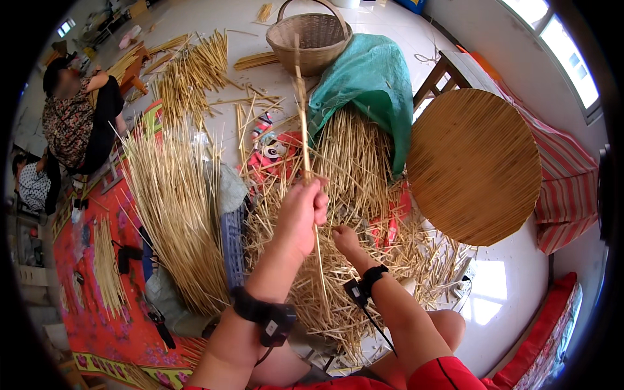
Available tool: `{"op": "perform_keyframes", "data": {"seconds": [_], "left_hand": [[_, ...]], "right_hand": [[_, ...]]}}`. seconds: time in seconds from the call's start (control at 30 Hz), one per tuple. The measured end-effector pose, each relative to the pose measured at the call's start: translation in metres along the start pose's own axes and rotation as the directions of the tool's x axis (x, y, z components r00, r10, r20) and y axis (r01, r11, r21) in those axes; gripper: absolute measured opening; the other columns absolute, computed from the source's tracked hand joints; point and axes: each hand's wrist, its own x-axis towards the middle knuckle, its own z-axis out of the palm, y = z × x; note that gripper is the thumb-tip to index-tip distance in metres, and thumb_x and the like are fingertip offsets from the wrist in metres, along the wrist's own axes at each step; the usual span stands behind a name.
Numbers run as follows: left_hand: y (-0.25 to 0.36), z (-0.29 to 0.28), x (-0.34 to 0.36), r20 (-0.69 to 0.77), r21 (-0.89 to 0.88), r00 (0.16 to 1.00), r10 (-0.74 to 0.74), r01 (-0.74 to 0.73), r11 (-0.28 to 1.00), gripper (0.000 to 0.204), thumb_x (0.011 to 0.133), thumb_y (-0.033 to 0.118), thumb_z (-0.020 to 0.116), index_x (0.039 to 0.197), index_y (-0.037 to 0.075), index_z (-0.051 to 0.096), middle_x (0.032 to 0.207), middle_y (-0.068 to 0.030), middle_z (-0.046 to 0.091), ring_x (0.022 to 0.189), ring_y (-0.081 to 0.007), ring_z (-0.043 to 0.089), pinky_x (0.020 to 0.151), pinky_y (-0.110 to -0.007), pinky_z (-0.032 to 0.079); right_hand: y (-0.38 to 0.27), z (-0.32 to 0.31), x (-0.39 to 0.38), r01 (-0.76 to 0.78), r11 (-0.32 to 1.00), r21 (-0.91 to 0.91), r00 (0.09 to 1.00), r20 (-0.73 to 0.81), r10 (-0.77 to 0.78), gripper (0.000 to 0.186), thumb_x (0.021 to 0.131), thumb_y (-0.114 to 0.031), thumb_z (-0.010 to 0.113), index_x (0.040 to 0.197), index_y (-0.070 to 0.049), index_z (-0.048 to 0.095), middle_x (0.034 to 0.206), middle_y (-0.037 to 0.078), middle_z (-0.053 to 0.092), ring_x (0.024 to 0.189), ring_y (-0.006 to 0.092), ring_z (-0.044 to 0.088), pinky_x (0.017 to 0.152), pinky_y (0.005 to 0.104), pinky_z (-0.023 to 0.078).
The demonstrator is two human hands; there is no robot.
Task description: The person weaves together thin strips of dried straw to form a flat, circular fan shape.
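My left hand (301, 209) is closed around a long straw stalk (303, 130), raised nearly upright in front of me. The stalk's upper end leans toward the basket, and its lower end runs down past my wrist. Lower and to the right, my right hand (347, 239) is closed just above the loose straw; what its fingers hold, if anything, is hidden. Beneath both hands spreads a messy heap of cut straw pieces (286, 292). Beyond them, a thick bundle of straw stalks (357, 149) pokes out from under a green plastic sheet (374, 65).
Long pale stalks (179, 221) lie bundled on my left, beside a blue plastic crate (233, 240). A wicker basket (309, 42) stands at the back. On the right, a large round woven board (474, 166) leans near a wooden table. Two people (75, 123) sit at far left.
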Motion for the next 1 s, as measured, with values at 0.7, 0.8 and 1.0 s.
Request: {"op": "perform_keyframes", "data": {"seconds": [0.7,0.8,1.0], "left_hand": [[0.033,-0.025,0.006,-0.148,-0.109,0.974,0.171,-0.188,0.976,0.017,0.087,0.015,0.051,0.096,0.002,0.055,0.07,-0.0027,0.053,0.05,-0.0086,0.04,0.047,-0.023,0.031],[0.032,-0.025,0.007,-0.133,-0.134,0.978,0.161,-0.179,0.975,0.017,0.087,0.015,0.051,0.096,0.002,0.054,0.071,-0.003,0.053,0.05,-0.0086,0.04,0.047,-0.023,0.032],[0.029,-0.025,0.007,-0.123,-0.108,0.979,0.163,-0.176,0.978,0.016,0.087,0.014,0.052,0.098,0.002,0.054,0.075,-0.0029,0.054,0.05,-0.0079,0.038,0.048,-0.023,0.03]], "right_hand": [[-0.027,-0.031,0.03,-0.029,0.852,-0.522,0.986,-0.154,-0.061,0.021,0.079,-0.018,0.061,0.093,-0.003,0.059,0.085,0.015,0.063,0.075,0.0354,0.06,0.067,0.0448,0.05],[0.0,-0.029,0.033,0.123,0.915,-0.384,0.992,0.016,-0.126,0.022,0.083,-0.021,0.059,0.095,-0.002,0.061,0.082,0.014,0.065,0.064,0.0304,0.06,0.062,0.0398,0.05],[-0.066,-0.051,-0.02,-0.041,0.939,0.342,0.924,0.37,-0.094,0.022,0.093,-0.017,0.047,0.102,-0.002,0.06,0.079,0.004,0.066,0.057,0.0073,0.054,0.051,0.021,0.043]]}}
